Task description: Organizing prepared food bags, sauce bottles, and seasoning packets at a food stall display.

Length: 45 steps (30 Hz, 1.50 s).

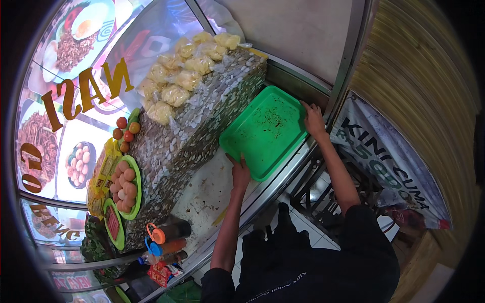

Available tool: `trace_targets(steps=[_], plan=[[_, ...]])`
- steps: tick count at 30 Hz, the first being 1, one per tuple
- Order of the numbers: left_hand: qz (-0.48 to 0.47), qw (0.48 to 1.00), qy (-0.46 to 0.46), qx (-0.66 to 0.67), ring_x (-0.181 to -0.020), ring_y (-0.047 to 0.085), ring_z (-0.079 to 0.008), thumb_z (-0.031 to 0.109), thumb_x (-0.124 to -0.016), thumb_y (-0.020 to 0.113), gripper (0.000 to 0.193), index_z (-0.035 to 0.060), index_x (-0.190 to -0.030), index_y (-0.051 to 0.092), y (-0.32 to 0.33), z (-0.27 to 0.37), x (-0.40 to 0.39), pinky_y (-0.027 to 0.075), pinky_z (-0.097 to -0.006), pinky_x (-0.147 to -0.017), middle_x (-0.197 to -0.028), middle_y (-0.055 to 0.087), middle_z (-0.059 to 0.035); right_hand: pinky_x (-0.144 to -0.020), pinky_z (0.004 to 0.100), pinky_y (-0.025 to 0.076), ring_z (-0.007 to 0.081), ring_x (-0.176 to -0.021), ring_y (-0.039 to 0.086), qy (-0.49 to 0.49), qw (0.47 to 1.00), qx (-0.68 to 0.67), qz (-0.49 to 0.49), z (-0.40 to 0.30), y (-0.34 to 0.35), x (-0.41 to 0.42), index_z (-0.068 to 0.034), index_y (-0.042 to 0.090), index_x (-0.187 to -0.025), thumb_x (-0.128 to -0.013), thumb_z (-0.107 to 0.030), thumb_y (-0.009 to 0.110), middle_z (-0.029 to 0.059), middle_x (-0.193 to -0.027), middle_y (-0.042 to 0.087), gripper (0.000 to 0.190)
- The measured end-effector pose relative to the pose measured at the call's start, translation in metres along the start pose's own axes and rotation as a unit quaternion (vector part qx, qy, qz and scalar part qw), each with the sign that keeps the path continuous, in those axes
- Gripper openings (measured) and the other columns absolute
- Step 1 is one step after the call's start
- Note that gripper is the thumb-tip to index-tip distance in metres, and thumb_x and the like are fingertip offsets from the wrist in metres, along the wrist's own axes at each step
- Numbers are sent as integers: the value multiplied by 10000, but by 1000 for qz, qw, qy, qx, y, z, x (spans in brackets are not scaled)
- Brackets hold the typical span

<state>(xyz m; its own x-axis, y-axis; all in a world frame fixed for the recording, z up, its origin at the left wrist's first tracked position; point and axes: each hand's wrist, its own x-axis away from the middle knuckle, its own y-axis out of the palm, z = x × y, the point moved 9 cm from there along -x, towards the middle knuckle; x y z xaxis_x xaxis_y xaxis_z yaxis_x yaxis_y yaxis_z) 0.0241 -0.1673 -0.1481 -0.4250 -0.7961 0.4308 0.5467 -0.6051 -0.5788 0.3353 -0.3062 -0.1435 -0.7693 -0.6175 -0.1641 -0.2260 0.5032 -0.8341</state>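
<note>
A green plastic tray rests on the metal counter, against the foot of a pebble-patterned raised shelf. Dark crumbs are scattered over its bottom. My left hand grips the tray's near-left edge, its thumb over the rim. At the far right corner, my right hand holds the rim, with some fingers hidden beneath or behind it. Brown stains and bits of dirt mark the counter left of the tray.
On the pebble-patterned shelf lie several plastic bags of yellow food, tomatoes, a green plate of eggs and a plate of sausages. Sauce bottles and red sachets occupy the counter's left end. A printed banner hangs right.
</note>
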Motion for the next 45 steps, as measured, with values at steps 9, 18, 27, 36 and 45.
trace_targets(steps=[9, 18, 27, 36, 45], plan=[[81, 995, 60, 21, -640, 627, -352, 231, -993, 297, 583, 19, -1437, -16, -4, -17, 0, 451, -409, -553, -758, 618, -258, -853, 458, 449, 376, -958, 536, -26, 998, -50, 6, -18, 3, 5, -145, 459, -1320, -742, 68, 505, 201, -1054, 558, 618], [56, 992, 8, 117, -569, 598, -289, 284, -989, 339, 599, 106, -1462, 17, -2, -24, 1, 442, -389, -523, -749, 620, -219, -838, 453, 427, 370, -923, 536, -16, 998, -52, 27, -12, 2, 3, -160, 466, -1314, -738, 91, 478, 181, -953, 557, 629], [74, 984, 26, 160, -480, 485, -164, 429, -944, 452, 737, 117, -1469, 39, -4, -37, -6, 411, -321, -460, -674, 550, -118, -874, 468, 407, 367, -982, 502, -27, 999, -23, 3, -16, 7, 4, -156, 437, -1331, -761, 61, 494, 174, -1045, 542, 614], [208, 974, 88, -13, -1047, 479, -354, 433, -905, 518, 763, -22, -1414, 176, -37, -32, 34, 431, -423, -867, -1226, 386, -281, -1032, 519, 270, 407, -1245, 317, -121, 984, -60, 112, -87, -24, 65, -80, 458, -1289, -824, -22, 524, 206, -1329, 372, 473], [142, 965, 185, 123, -1107, 474, -285, 251, -926, 520, 455, 33, -1309, 401, -89, -33, 114, 463, -347, -841, -1298, 372, -161, -1049, 427, 271, 314, -1281, 343, -4, 943, -321, 85, -176, -34, 169, -71, 559, -1170, -851, -21, 506, 139, -1322, 408, 328]])
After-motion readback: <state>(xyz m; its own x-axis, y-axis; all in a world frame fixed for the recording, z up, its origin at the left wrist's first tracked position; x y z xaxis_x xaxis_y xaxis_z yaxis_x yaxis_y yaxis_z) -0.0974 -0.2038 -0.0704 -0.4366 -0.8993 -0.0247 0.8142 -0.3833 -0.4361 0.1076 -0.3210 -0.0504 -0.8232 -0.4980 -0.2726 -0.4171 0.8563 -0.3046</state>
